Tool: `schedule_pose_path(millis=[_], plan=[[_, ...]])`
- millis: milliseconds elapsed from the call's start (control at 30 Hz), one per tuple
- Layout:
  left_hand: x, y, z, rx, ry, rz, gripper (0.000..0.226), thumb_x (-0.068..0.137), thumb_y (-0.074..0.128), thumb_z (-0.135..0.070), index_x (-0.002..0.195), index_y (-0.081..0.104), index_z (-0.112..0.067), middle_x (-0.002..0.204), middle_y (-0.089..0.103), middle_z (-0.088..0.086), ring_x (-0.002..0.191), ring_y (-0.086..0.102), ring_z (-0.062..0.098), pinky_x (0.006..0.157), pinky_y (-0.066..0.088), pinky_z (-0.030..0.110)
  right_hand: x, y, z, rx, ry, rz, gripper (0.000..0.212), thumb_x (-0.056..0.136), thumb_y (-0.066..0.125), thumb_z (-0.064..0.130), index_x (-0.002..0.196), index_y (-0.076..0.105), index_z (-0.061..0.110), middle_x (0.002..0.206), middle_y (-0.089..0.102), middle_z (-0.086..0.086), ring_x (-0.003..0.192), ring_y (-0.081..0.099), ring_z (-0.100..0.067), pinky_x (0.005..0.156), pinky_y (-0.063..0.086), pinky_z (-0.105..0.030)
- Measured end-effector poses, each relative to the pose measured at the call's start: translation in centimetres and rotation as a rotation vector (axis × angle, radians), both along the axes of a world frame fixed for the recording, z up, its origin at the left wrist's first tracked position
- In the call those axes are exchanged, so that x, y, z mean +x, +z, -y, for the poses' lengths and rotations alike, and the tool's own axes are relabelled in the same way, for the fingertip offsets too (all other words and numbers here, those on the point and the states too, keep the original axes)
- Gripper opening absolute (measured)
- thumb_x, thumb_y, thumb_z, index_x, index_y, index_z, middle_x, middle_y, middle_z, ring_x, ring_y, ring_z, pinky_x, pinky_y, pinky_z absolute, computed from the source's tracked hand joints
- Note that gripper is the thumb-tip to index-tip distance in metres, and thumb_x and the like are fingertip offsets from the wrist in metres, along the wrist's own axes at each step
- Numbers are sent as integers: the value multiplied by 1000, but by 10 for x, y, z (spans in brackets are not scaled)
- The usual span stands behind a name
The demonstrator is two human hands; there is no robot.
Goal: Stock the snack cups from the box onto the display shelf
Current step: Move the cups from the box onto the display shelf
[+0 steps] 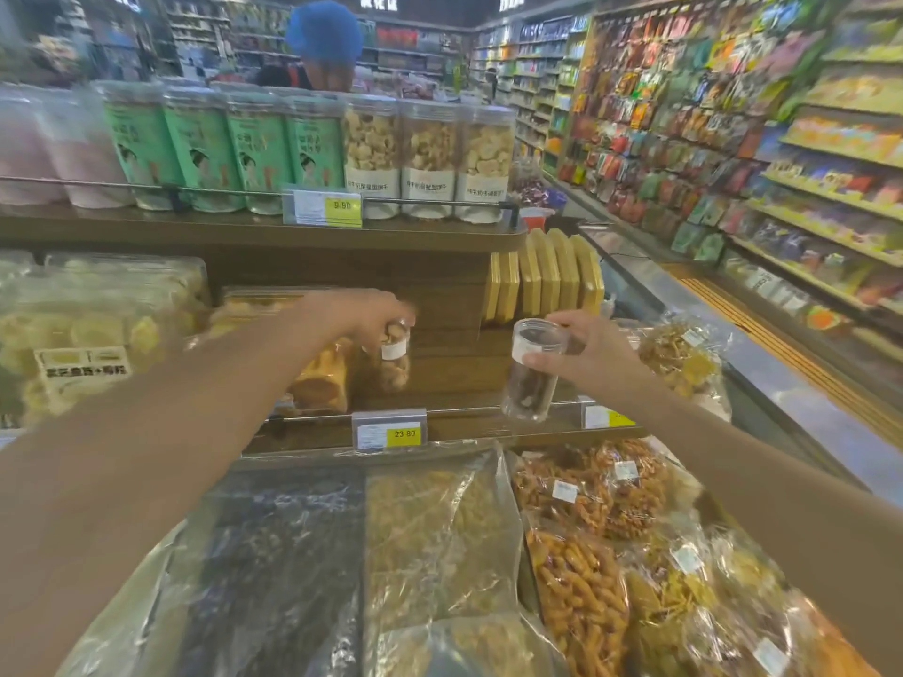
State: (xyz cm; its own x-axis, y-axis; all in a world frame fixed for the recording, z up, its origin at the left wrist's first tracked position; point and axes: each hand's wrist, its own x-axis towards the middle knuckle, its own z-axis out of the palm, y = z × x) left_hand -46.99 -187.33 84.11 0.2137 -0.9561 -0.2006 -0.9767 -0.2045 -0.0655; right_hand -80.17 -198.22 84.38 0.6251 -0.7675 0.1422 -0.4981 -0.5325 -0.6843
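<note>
My left hand (364,315) reaches into the middle wooden shelf (454,378) and grips the top of a clear snack cup (393,359) filled with pale nuts, which stands upright on or just above the shelf board. My right hand (586,351) holds a second clear snack cup (532,378) by its lid end. This cup has dark contents and hangs tilted in front of the shelf's rail. The box is not in view.
Tall jars (425,158) line the top shelf behind a rail. Price tags (389,429) clip to the middle rail. Bagged bread (325,378) sits left of the nut cup, yellow boxes (547,276) to the right. Bagged snacks (576,579) fill the bins below. A person in a blue cap (322,31) stands behind.
</note>
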Motion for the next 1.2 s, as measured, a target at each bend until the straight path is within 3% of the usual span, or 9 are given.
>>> schedule_pose_path(millis=[200,467,633,733,833,900,1000,1200], plan=[[16,-21,24,-11,-28,11,52,89,67,-12,135,55,-34,127,56,1,112,57,25,89,53,42,31,-10,10,45,19,19,63,78,84,48,132,55,33,112,65,18,97,58,7,69,41,-13],[42,-31,46,-4,-38,-41,52,96,59,-12,145,52,-27,138,55,6,125,55,28,104,46,42,71,-30,23,84,25,58,63,78,84,46,131,54,30,115,65,17,98,59,4,72,42,-13],[51,-31,47,20,2,-64,79,84,74,-24,155,40,-31,149,47,1,133,51,26,108,46,43,108,-47,25,107,65,57,60,77,87,42,127,56,31,109,63,22,97,59,5,75,43,-13],[51,-30,44,-92,2,-27,72,78,81,-38,144,51,-32,135,54,-5,120,57,22,96,51,41,129,-61,22,131,83,40,62,77,87,41,129,55,29,106,61,24,94,57,7,69,39,-10],[53,-33,43,-158,-25,-17,53,81,83,-31,129,60,-27,120,59,-3,112,58,22,88,50,37,151,-73,16,164,111,-12,69,78,87,41,135,51,27,104,57,24,90,56,5,64,37,-8],[56,-36,40,-184,-21,-31,46,82,81,-24,124,62,-27,117,59,-3,111,59,22,89,50,39,165,-81,10,152,135,-57,75,76,87,45,138,50,25,109,58,17,93,57,-2,66,37,-12],[60,-38,36,-211,-18,-39,44,85,76,-20,126,63,-31,120,59,-3,113,59,22,91,50,38,180,-92,3,139,158,-51,72,75,84,50,135,52,26,109,61,17,92,57,2,67,39,-13],[63,-39,34,-248,-32,-60,40,88,76,-29,125,65,-33,119,59,-2,114,57,22,95,49,38,208,-92,-7,191,152,6,68,77,86,45,133,53,26,98,57,25,87,57,8,63,38,-9]])
